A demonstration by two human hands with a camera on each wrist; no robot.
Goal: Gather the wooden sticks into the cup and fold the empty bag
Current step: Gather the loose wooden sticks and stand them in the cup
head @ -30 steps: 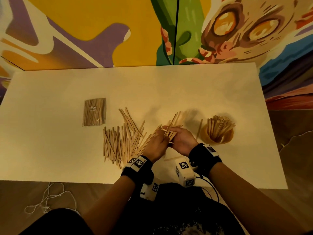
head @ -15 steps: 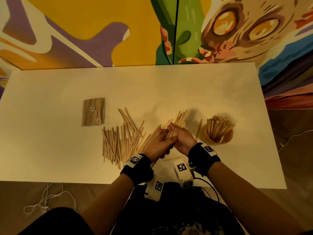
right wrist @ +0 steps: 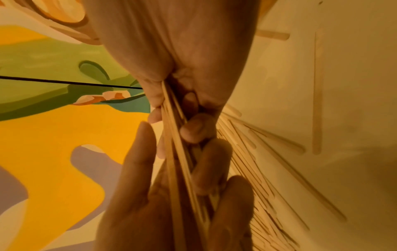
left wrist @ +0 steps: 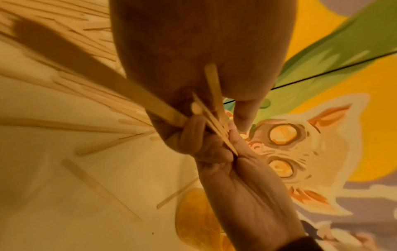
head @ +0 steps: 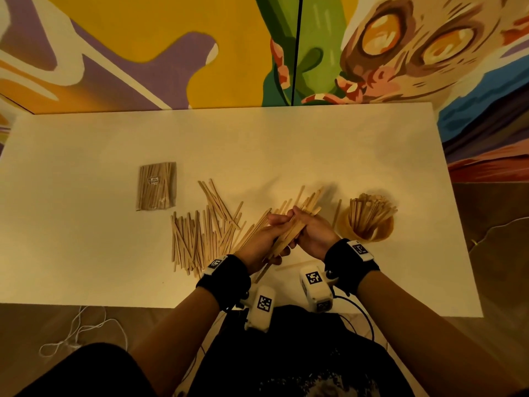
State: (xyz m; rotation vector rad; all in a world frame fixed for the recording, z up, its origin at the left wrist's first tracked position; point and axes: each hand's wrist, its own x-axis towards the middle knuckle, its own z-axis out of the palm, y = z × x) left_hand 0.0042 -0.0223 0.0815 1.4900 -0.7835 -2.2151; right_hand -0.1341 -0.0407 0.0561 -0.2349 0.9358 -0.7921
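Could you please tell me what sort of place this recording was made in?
Probably an indoor studio or activity room, not a kitchen: a plain white table stands against a bright cartoon mural, and a loose white cord lies on the wood-look floor.

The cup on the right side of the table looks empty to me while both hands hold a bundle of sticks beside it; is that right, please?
Not quite: the cup is not empty; it already holds many sticks standing on end, as the head view shows. The rest stands: it sits on the right side of the table, and the left hand and right hand together hold a bundle of sticks beside it.
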